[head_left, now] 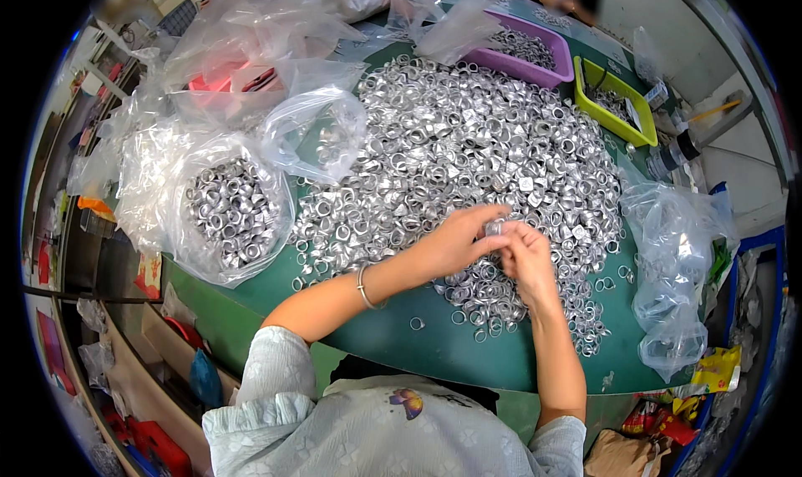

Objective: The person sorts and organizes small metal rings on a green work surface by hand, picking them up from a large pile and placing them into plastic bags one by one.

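Just right of frame centre, left hand (459, 241) and right hand (532, 264) hold one silver ring (494, 227) in narrowed fingers (525, 238), over a ring pile (476, 134) on the green worktop (376, 337).

Ring heap (493, 134) on table (380, 333) — ring-filled bag (178, 241) left, baskets (535, 73) behind toward right — plastic bags (672, 256) right.
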Demonstrator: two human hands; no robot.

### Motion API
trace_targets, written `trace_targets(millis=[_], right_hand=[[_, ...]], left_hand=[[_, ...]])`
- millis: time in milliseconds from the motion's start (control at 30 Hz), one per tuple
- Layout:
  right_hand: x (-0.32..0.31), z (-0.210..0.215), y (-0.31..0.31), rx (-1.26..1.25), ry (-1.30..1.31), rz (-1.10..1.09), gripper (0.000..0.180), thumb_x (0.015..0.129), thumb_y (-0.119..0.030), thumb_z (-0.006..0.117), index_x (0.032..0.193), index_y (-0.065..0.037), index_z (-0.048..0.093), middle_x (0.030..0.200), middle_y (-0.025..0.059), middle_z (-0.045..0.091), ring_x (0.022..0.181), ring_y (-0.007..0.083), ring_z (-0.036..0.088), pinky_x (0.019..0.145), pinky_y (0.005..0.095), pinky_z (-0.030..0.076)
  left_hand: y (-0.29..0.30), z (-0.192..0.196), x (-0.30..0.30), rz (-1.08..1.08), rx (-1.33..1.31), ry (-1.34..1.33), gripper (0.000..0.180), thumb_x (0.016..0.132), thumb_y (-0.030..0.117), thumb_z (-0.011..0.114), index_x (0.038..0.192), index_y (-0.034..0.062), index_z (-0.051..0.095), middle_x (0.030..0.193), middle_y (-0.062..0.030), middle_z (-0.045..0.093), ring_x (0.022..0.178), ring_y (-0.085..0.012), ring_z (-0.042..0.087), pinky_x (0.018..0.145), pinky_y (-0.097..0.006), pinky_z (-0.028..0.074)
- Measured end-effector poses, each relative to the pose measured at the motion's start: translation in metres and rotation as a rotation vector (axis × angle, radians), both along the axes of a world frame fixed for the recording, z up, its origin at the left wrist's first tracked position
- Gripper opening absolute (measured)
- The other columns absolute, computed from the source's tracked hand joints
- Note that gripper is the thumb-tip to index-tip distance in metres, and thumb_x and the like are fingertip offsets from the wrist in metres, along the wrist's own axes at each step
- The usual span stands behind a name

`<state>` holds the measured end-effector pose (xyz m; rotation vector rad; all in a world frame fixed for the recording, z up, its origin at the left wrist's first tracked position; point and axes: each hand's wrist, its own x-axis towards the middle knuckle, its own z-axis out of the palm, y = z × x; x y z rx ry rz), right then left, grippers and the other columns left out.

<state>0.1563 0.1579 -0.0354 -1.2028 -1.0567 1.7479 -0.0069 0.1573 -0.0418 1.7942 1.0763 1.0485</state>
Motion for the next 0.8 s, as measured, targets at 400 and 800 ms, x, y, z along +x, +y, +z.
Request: trace_targets(millis=[400,800], right_hand=[[0.05,-0.007,0.001,-0.385,0.752,-0.188,0.033,0.098,-0.026,0.043,0.109,0.003,0.052,0.08,0.0061,0.049,0.065,0.0127,0.044,0.044,0.0201,0.031],[0.071,-0.013,-0.076,-0.396,1.029,-0.338,0.031,0.098,-0.028,0.042,0.109,-0.001,0.054,0.085,0.0087,0.055,0.092,0.0242,0.053,0.081,0.0345,0.046]], left_hand=[[-0.002,0.001,0.001,-0.08,-0.341,-0.103,0.021,0.086,-0.002,0.049,0.104,0.0028,0.059,0.094,-0.0038,0.058,0.074,-0.0068,0.051,0.063,-0.021,0.041],[-0.048,0.0,0.024,-0.24,-0.765,-0.369,0.026,0.089,0.002,0.052,0.115,-0.002,0.055,0.109,-0.0086,0.059,0.091,-0.0103,0.057,0.073,-0.023,0.047]])
